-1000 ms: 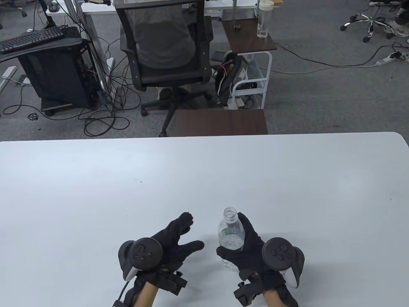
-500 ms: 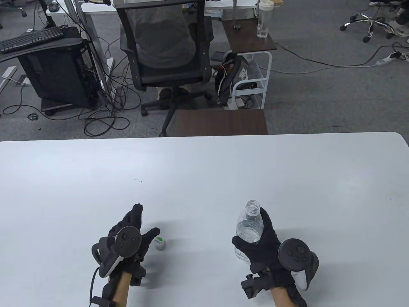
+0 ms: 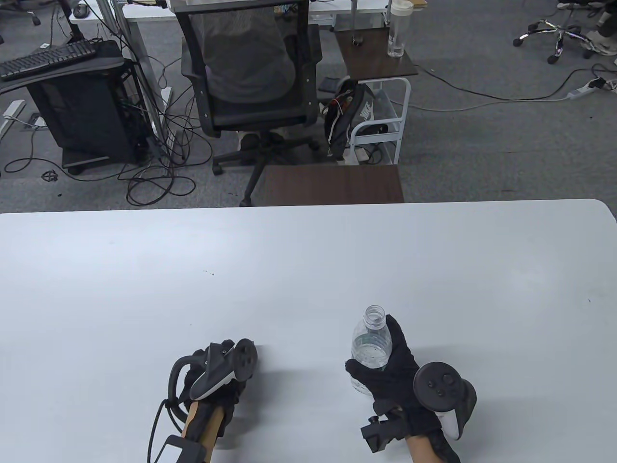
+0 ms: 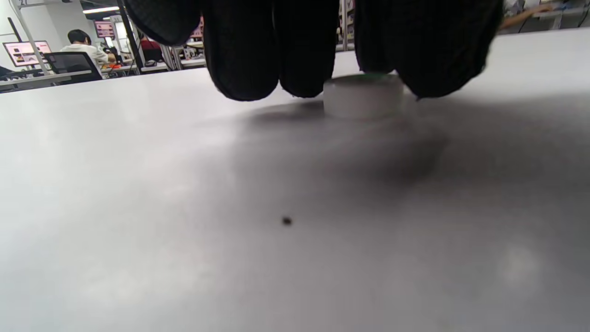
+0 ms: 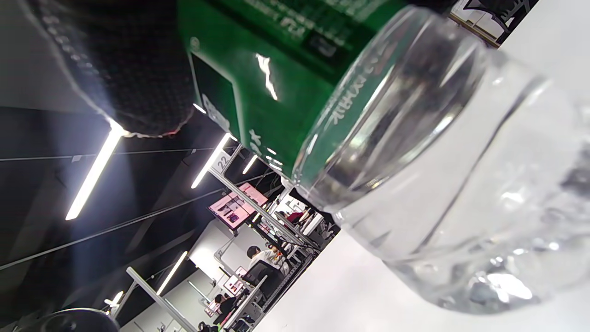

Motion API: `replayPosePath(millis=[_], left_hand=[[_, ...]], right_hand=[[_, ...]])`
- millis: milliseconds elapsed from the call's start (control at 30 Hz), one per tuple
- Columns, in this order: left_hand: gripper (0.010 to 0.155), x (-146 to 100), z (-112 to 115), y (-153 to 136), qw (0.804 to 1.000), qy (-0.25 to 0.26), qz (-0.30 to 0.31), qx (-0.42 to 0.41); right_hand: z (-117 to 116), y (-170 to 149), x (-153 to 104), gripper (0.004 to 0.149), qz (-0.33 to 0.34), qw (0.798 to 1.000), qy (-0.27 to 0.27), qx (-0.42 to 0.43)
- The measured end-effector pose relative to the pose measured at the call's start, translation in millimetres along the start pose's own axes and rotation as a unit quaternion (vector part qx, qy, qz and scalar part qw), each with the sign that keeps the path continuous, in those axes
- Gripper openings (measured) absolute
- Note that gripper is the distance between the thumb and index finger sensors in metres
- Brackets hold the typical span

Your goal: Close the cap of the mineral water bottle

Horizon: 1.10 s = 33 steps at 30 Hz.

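Bottle [image 3: 371, 343], uncapped, stands upright near the table's [image 3: 308, 251] front edge, the right hand [image 3: 395, 374] wrapped round its body, barely shifted since half a second ago. Left of the bottle, the left hand [image 3: 212, 386] has dropped over the white cap [image 4: 362, 95], fingertips [image 4: 244, 60] now closing on its sides, hiding it from above.

Both hands wear black knit gloves. The left hand [image 3: 212, 386] carries a black-and-white tracker with a ring and a cable trailing toward six o'clock. The right hand [image 3: 393, 369] bears a round black tracker with small buttons and a black wrist bracket.
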<state>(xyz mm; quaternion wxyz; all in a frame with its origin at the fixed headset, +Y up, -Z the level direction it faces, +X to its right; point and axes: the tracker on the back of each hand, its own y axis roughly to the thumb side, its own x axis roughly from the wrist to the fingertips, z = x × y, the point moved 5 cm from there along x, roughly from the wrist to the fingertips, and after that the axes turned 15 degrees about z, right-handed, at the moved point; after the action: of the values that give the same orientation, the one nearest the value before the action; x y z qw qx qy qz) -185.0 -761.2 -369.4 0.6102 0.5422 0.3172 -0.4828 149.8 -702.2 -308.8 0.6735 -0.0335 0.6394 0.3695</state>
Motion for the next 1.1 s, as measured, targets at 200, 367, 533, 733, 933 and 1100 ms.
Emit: replayPosePath(millis=[200,367,533,733,933,1100], left_hand=[[0.056,2,3,2,0.999,-0.02,0.013,0.027],[0.052,1,0,6,0.997,-0.002,0.042,0.061],[0.052,-9,-8,-6,0.998,0.019,0.05,0.037],[0.054,-32,-57,-2,0.985,0.119,0.103,-0.073],[0.054,-67,-153,42,0.947,0.21,0.2,-0.141],[0.053,-111,-215,97,0.918,0.286,0.246,-0.125]], right_hand=[[-1,1,0,0.099,0.002,1.0,0.003,0.001],[-2,2,0,0.099,0.005,1.0,0.003,0.004],[-4,4,-1,0.098,0.013,1.0,0.006,-0.009],[-7,5,-3,0.098,0.022,1.0,0.015,-0.008],[-23,15,-4,0.098,0.041,0.997,0.054,-0.029],[-30,33,-8,0.098,0.07,0.995,0.068,-0.011]])
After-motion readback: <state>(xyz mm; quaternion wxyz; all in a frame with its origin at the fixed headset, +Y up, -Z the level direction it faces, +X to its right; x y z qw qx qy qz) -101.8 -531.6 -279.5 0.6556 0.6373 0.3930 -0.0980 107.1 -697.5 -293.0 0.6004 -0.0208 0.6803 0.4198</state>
